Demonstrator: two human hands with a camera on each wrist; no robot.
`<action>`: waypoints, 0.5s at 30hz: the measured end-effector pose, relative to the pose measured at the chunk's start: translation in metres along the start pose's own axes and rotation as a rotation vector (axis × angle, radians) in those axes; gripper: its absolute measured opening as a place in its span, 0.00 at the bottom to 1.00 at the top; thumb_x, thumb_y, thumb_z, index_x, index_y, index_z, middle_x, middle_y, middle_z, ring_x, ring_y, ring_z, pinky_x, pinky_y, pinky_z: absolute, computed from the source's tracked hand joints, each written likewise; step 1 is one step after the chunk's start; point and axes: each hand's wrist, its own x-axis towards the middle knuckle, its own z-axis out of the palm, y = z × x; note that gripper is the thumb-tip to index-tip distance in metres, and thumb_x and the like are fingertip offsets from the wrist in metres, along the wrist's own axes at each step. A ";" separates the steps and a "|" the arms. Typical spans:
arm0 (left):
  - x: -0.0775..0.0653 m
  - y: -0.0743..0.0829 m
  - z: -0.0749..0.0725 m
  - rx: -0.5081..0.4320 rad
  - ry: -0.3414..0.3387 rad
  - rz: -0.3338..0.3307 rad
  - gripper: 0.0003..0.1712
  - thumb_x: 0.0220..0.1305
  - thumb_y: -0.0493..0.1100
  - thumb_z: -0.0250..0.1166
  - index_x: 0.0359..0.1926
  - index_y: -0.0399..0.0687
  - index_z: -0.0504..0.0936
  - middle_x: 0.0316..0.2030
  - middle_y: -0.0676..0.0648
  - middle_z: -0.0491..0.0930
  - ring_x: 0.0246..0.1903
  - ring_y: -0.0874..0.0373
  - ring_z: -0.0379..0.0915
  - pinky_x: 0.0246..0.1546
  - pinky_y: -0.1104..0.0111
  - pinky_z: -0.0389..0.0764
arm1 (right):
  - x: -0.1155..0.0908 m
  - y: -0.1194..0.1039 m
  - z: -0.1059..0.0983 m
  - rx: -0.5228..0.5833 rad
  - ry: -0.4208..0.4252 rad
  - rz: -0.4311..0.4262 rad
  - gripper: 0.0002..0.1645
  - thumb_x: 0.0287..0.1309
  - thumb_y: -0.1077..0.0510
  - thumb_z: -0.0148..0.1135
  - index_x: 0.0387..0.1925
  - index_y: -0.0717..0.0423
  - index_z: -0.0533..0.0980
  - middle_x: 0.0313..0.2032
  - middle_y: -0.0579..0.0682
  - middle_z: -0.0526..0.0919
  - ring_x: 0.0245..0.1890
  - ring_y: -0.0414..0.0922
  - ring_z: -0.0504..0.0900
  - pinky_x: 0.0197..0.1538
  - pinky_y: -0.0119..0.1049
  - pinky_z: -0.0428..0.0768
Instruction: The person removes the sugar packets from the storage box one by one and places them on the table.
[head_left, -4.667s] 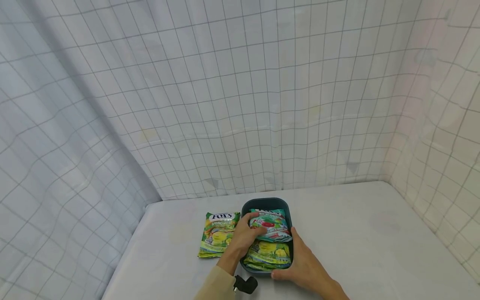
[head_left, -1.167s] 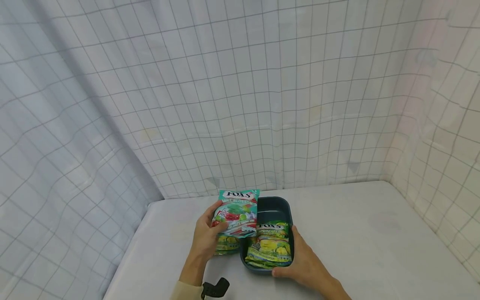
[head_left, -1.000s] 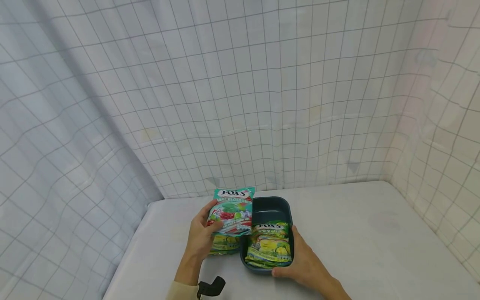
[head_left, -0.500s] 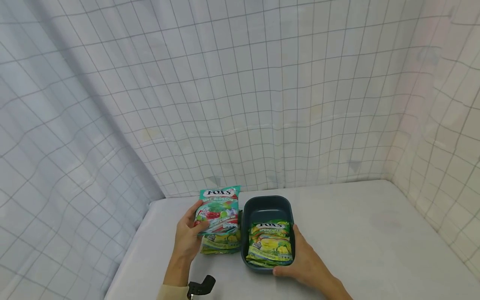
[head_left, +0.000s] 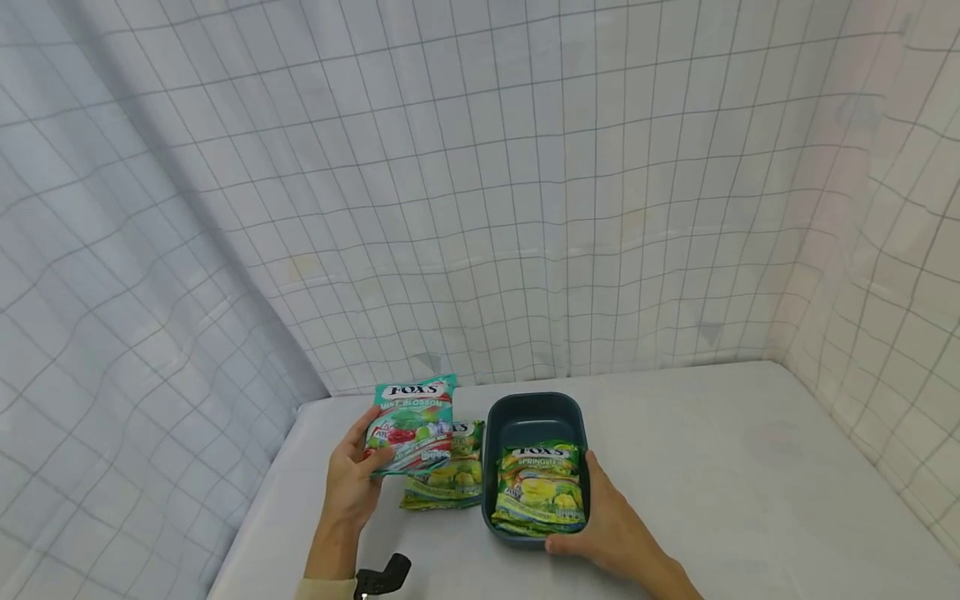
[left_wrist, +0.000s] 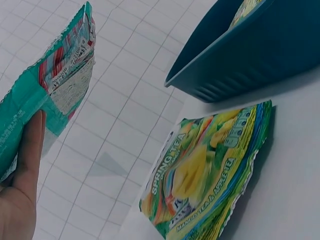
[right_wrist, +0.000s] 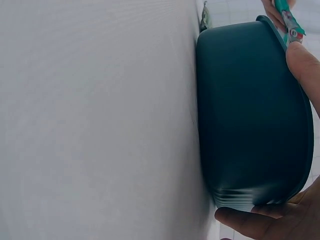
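My left hand [head_left: 349, 490] holds a teal Fox's Mint Blossom candy bag [head_left: 414, 423] by its left side, thumb across the front. In the left wrist view, the fingers lie along the back of that bag [left_wrist: 70, 85], raised above the table. Under and right of it, a yellow-green Fox's Spring Tea candy bag [head_left: 450, 487] lies on the table. My right hand [head_left: 617, 533] grips the near right corner of a dark teal plastic bin [head_left: 532, 427]. In the right wrist view, the thumb is on the bin's rim and the fingers press its wall. Inside, Spring Tea bags [head_left: 540, 492] fill the near half.
A white tabletop [head_left: 697, 483] extends to the right of the bin. White gridded curtains [head_left: 562, 208] enclose the back and both sides. A black strap with a small device [head_left: 384, 577] sits on the left wrist.
The Mint Blossom bag was lifted out of the bin's far half by my left hand and carried left, past the Spring Tea bag on the table. My right hand has stayed on the bin.
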 end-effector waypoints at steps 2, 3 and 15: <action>0.000 0.000 -0.004 -0.002 -0.004 0.002 0.44 0.64 0.19 0.56 0.78 0.33 0.50 0.71 0.42 0.58 0.56 0.60 0.75 0.52 0.69 0.81 | 0.001 0.000 0.000 -0.003 0.002 0.010 0.91 0.29 0.25 0.81 0.80 0.65 0.40 0.77 0.66 0.51 0.73 0.64 0.59 0.68 0.65 0.63; 0.000 0.000 -0.006 -0.003 -0.003 -0.002 0.44 0.64 0.19 0.57 0.78 0.34 0.51 0.71 0.42 0.58 0.56 0.60 0.74 0.52 0.69 0.80 | 0.001 0.000 0.001 -0.003 0.003 0.012 0.91 0.29 0.25 0.82 0.80 0.65 0.40 0.77 0.66 0.51 0.73 0.64 0.59 0.68 0.65 0.63; 0.001 0.002 -0.028 0.008 -0.005 -0.035 0.46 0.65 0.19 0.55 0.79 0.36 0.48 0.75 0.40 0.51 0.57 0.63 0.73 0.53 0.71 0.79 | 0.002 0.000 0.000 0.011 -0.002 0.002 0.91 0.29 0.26 0.82 0.80 0.65 0.40 0.77 0.66 0.50 0.74 0.64 0.58 0.68 0.65 0.62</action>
